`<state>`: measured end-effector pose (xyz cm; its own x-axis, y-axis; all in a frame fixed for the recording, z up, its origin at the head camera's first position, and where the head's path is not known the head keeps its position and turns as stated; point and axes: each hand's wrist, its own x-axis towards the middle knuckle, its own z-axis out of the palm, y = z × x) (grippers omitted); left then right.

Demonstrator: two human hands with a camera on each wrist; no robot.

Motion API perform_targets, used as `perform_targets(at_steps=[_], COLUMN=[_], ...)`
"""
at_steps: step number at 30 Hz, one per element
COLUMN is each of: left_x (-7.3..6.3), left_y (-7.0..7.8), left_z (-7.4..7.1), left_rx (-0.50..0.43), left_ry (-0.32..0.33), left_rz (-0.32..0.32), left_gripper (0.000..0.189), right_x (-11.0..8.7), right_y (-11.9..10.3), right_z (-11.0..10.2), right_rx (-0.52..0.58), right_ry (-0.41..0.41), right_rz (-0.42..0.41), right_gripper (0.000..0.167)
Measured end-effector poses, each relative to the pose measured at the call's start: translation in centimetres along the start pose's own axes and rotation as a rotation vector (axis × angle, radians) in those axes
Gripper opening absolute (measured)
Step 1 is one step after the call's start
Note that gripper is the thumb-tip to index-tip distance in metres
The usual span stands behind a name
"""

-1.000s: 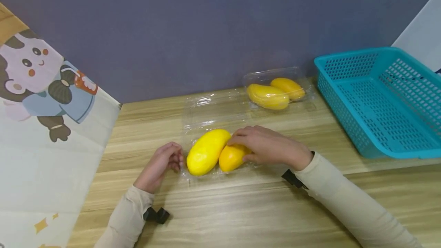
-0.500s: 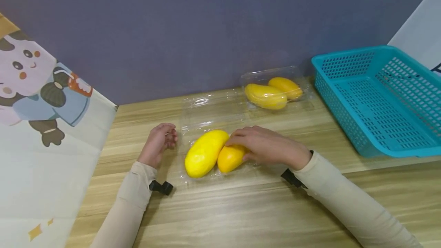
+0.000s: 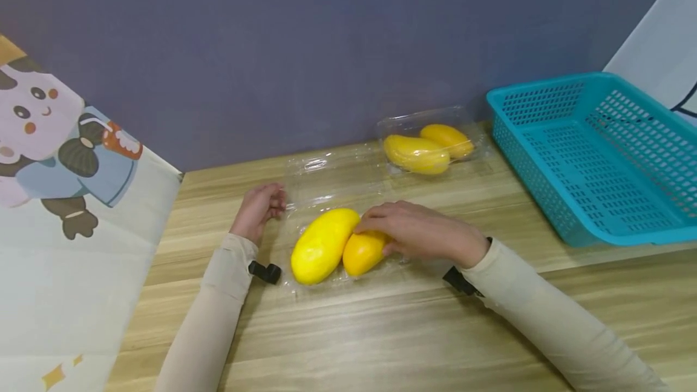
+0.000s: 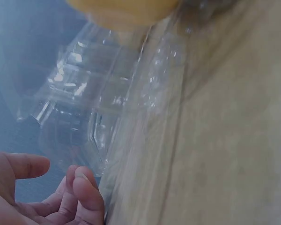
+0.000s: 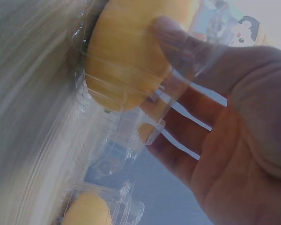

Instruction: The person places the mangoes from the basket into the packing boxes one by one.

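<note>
In the head view a clear plastic clamshell box [image 3: 333,174] lies opened out, its lid toward the back wall. Its tray holds a large yellow mango [image 3: 321,250] and, touching it on the right, a smaller orange-yellow mango [image 3: 362,254]. My right hand [image 3: 419,231] grips the smaller mango, thumb on the near side and fingers over the top. The right wrist view shows that thumb [image 5: 171,40] against the mango beside the clear wall. My left hand [image 3: 261,207] is at the lid's left edge, fingers loosely curled; the left wrist view shows nothing between thumb and fingers.
Behind, against the wall, a second clear clamshell [image 3: 392,129] encloses two mangoes [image 3: 418,155]. A turquoise perforated basket [image 3: 530,183] stands at the right. Wooden tabletop [image 3: 354,337] extends in front of the box.
My left hand has moved away from me, from beside the tray up to the lid's left edge. The right hand stays on the smaller mango. The head view has shifted slightly.
</note>
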<state>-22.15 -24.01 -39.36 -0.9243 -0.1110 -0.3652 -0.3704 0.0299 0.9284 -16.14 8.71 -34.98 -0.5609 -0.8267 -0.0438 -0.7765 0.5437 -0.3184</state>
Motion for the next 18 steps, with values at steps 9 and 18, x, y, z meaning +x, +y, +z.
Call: perform_targets(at_steps=[9, 18], left_x=[0.97, 0.76], left_y=[-0.01, -0.24], left_z=[0.12, 0.04], left_rx=[-0.006, -0.022], left_ry=[0.010, -0.002], left_rz=[0.007, 0.027], left_gripper=[0.041, 0.039], right_x=[-0.11, -0.28], right_y=[0.00, 0.76], right_z=[-0.24, -0.68], right_rx=[0.007, -0.079], right_ry=[0.010, 0.210], right_rz=[0.032, 0.178], right_gripper=[0.062, 0.035])
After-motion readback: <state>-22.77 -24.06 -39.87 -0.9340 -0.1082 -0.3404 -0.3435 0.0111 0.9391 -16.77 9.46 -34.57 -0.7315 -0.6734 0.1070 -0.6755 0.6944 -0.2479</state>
